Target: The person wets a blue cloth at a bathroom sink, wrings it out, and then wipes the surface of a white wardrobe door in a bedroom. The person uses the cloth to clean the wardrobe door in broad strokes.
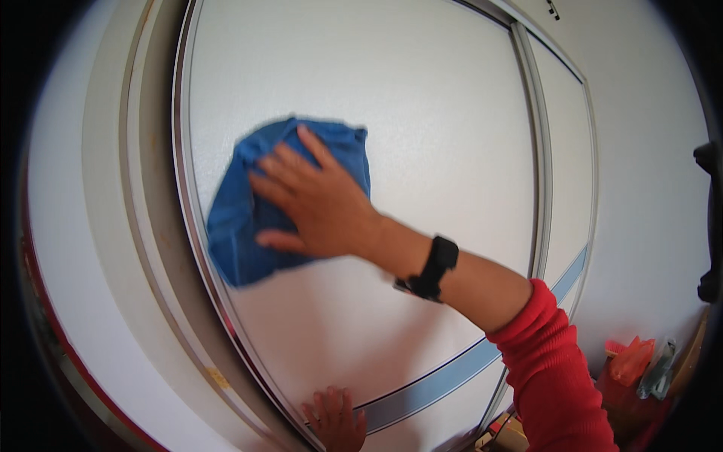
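My right hand (325,203) lies with its fingers spread on a blue cloth (231,248), pressing it flat against the white panel of a sliding wardrobe door (435,147). The fingers look slightly blurred. A black band circles that wrist, and a red sleeve is pushed up the forearm. Low on the same door, near its left edge, my left hand (338,421) rests with its fingers apart beside a blue-grey stripe (429,391). It holds nothing visible.
A metal-coloured frame edge (226,316) and a white wall (107,226) stand at left. Another door panel (565,164) is on the right. At the lower right are a red plastic bag (632,361), a clear bag (657,373) and a cardboard box (510,434).
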Demonstrator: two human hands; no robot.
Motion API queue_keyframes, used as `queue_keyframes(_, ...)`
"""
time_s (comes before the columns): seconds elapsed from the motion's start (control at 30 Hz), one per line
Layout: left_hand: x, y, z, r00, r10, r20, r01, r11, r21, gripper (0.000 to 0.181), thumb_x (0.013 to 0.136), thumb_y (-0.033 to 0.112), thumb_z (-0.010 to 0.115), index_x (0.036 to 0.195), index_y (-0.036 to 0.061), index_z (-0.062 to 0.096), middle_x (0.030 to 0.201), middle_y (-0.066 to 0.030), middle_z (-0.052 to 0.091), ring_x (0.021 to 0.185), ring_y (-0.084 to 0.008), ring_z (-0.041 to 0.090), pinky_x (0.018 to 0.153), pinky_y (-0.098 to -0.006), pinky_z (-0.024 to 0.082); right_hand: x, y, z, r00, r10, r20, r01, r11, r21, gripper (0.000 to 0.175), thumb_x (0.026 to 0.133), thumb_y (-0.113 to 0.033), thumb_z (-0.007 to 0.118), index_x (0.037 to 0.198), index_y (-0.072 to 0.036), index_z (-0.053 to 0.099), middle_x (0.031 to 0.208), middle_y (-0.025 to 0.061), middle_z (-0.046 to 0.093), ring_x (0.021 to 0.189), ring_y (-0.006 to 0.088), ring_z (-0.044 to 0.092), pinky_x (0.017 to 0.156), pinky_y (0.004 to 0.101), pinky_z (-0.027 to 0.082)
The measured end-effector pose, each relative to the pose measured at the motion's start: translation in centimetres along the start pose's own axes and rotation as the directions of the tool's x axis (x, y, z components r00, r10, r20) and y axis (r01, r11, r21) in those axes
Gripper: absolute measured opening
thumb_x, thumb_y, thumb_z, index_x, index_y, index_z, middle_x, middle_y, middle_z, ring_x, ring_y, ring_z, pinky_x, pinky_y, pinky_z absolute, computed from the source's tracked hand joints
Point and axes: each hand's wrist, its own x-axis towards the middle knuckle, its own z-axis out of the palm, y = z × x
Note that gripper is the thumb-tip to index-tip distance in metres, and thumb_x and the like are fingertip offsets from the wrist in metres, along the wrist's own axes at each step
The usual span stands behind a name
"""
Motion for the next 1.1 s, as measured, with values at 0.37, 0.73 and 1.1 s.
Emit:
queue_keyframes(0.37,-0.5,-2.5,4.2,0.988,0.092,-0.124,-0.049,0.949,0.311,0.052,0.089,0.046,0.059,0.136,0.0241,0.053,0.142,-0.0072,0.047,0.128,-0.034,0.044,0.104,-0.0599,0.032,5.2,24.6,-3.8,0.736,0.473,-0.485,-0.617,0.763,-0.193,0.078,0.092,-0.067,0.031,0.14,-0.008,0.046,0.147,0.0141,0.042,0.139,0.0288,0.033,0.115,0.0494,0.017)
queue_keyframes(0.73,-0.4,-2.8,4.5,0.973,0.158,-0.167,-0.09,0.93,0.357,0.049,0.09,0.042,0.055,0.136,0.024,0.053,0.142,-0.0079,0.046,0.128,-0.0369,0.043,0.102,-0.0659,0.029,-23.0,27.8,-6.6,0.12,0.932,-0.342,-0.953,0.012,-0.302,0.054,0.097,-0.044,0.036,0.117,-0.002,0.063,0.121,0.025,0.059,0.119,0.0396,0.05,0.109,0.0582,0.024)
queue_keyframes(1.1,-3.8,-2.1,4.4,0.999,0.044,-0.015,-0.035,0.926,0.377,0.046,0.09,0.044,0.054,0.131,0.0241,0.055,0.14,-0.0094,0.049,0.127,-0.0402,0.042,0.102,-0.0678,0.028,-12.8,0.5,-2.7,0.991,0.137,-0.004,-0.136,0.986,0.095,0.077,0.081,-0.069,0.056,0.13,-0.009,0.055,0.133,0.0174,0.05,0.13,0.0363,0.041,0.115,0.0571,0.013)
